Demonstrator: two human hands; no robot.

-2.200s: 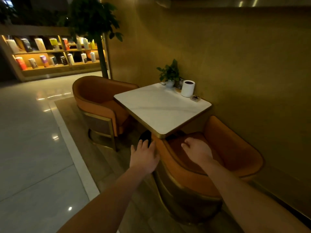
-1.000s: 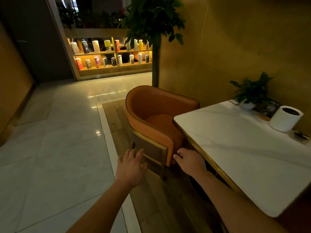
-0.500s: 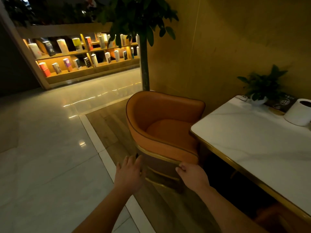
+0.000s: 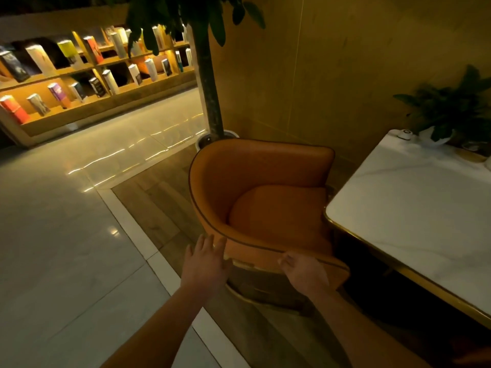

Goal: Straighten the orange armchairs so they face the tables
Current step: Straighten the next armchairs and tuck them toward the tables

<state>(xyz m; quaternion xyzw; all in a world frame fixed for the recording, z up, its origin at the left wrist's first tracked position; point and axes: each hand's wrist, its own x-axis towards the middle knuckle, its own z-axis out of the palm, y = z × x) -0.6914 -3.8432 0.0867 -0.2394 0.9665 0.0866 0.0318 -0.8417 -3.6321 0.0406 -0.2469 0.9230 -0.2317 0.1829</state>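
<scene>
Left hand (image 4: 206, 264) open-fingered at the orange armchair (image 4: 261, 166); right hand (image 4: 305, 272) on it, grip unclear.

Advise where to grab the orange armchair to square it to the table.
Probably the near arm rim of the orange armchair, from the aisle side, left hand and right hand spread apart. The tub shell's edge runs continuous there; the table closes its front and the tree trunk stands behind its back.

Left hand (image 4: 204, 264) and right hand (image 4: 305, 273) at orange armchair (image 4: 265, 166) beside white table (image 4: 411, 208)

Table (image 4: 411, 208) hard beside armchair (image 4: 265, 168); open floor (image 4: 66, 248) left
</scene>
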